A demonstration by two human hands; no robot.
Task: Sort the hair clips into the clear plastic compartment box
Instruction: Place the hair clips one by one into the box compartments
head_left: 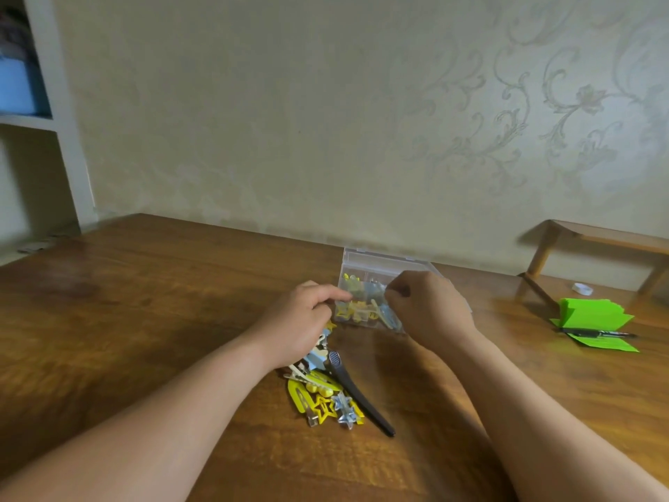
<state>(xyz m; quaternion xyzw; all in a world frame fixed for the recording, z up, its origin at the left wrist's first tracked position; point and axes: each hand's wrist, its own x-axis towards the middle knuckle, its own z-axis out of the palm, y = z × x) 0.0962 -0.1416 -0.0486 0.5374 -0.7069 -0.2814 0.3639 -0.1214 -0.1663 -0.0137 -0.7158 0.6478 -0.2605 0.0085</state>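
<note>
Two hands are curled at the box (pixel 383 260), left hand (pixel 302 322) at its left edge, right hand (pixel 429 307) above its compartments, their grip I cannot tell; placing seems underway, next needs one piece from the clip pile (pixel 325 393) before it.

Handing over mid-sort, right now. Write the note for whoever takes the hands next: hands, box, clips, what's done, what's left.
Left hand: fingers curled at the left edge of the clear box; a grip is unclear.
Right hand: fingers curled over the box, perhaps pinching a clip; too blurred to tell.
Box: on the table, lid open at the back.
Done: several yellow and blue sorted clips lie in its compartments.
Left: the loose pile by the left wrist, including a long black clip.
</note>
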